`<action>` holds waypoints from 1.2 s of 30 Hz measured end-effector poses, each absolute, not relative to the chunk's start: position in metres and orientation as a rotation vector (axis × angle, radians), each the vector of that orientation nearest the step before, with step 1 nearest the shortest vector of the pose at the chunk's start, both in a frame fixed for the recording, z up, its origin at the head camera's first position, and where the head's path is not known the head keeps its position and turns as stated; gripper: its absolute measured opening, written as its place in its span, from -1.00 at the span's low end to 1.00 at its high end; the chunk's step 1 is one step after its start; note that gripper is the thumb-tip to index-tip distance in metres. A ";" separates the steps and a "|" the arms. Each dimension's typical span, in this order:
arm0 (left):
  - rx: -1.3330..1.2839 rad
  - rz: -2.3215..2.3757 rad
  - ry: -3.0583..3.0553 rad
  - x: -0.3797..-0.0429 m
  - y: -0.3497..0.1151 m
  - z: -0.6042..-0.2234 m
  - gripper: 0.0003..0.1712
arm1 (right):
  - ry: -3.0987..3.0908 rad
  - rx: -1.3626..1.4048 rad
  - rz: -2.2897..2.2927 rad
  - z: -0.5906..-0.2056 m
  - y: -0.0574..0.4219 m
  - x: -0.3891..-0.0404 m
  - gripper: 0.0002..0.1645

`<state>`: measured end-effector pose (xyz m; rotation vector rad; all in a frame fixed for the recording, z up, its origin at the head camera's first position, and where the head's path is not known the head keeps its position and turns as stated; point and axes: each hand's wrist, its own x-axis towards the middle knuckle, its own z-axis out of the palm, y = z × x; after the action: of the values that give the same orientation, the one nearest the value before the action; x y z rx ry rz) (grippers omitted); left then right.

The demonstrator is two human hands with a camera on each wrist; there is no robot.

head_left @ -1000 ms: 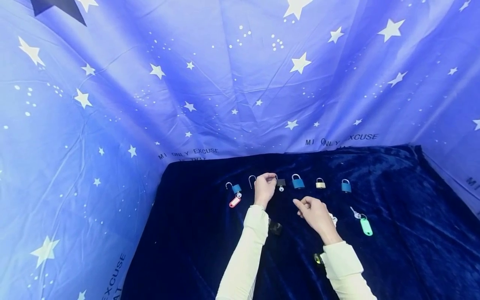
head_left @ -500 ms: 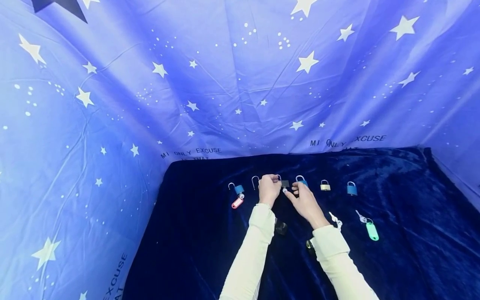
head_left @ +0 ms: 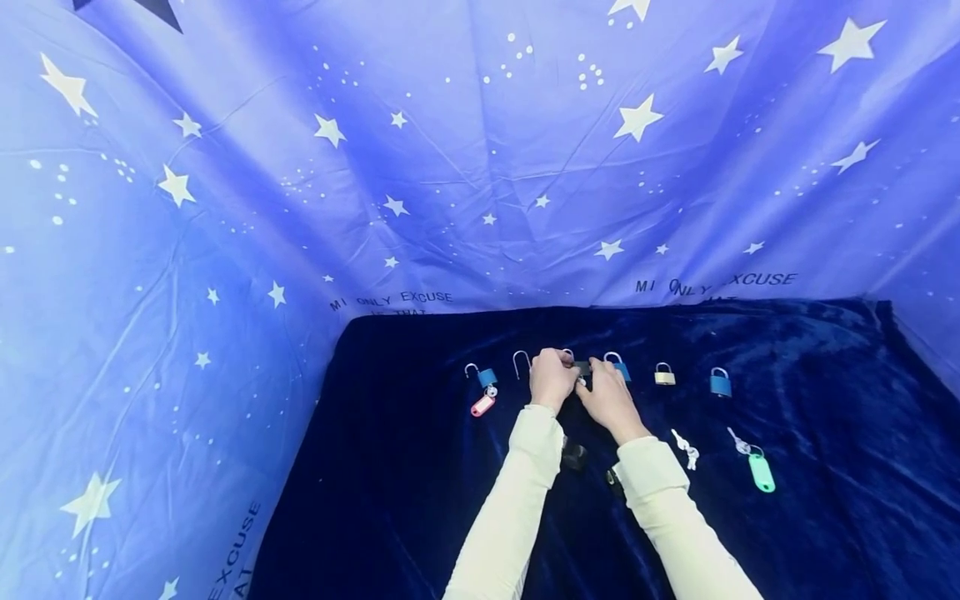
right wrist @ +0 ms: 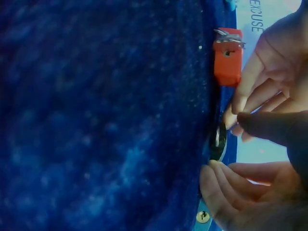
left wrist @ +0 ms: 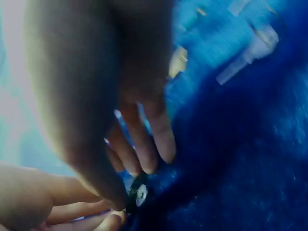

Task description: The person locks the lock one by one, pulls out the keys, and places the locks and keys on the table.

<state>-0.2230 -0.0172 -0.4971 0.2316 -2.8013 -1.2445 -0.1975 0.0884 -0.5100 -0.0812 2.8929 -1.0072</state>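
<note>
A black padlock (head_left: 581, 367) lies in the back row on the dark cloth, with a silver key (left wrist: 141, 195) at its lower edge. My left hand (head_left: 553, 382) pinches the lock's left side by the shackle. From the right, my right hand (head_left: 609, 400) bends its thumb and fingers round the lock body and key end. The right wrist view shows the dark padlock (right wrist: 219, 142) between fingertips of both hands. Fingers hide much of the lock, and I cannot tell how far the key is in.
Left are an open shackle (head_left: 521, 364) and an open blue padlock (head_left: 487, 377) with a red tag (head_left: 482, 406). Right are blue (head_left: 621, 368), brass (head_left: 664, 374) and blue (head_left: 721, 383) padlocks. Nearer lie loose keys (head_left: 686, 450) and a green tag (head_left: 762, 473).
My right hand has moved up and left from the cloth to the black padlock and closed on it. My left hand stays at the lock, while the head view shifts slightly.
</note>
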 end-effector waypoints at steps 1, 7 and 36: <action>0.246 -1.256 -2.799 -0.222 -0.016 -0.497 -0.86 | 2.893 -0.073 -1.010 -0.509 0.089 -0.197 -0.32; 0.350 -1.227 -2.757 -0.217 -0.006 -0.500 -0.88 | 2.926 0.019 -1.025 -0.505 0.091 -0.197 -0.37; 0.432 -1.913 -2.122 -0.206 -0.007 -0.505 -0.86 | 3.037 0.340 -1.750 -0.508 0.076 -0.184 -0.65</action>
<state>-0.2062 -0.0072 -0.5045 0.4317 -2.1221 -1.9128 -0.1836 0.0759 -0.5080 0.3404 3.0368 -1.7498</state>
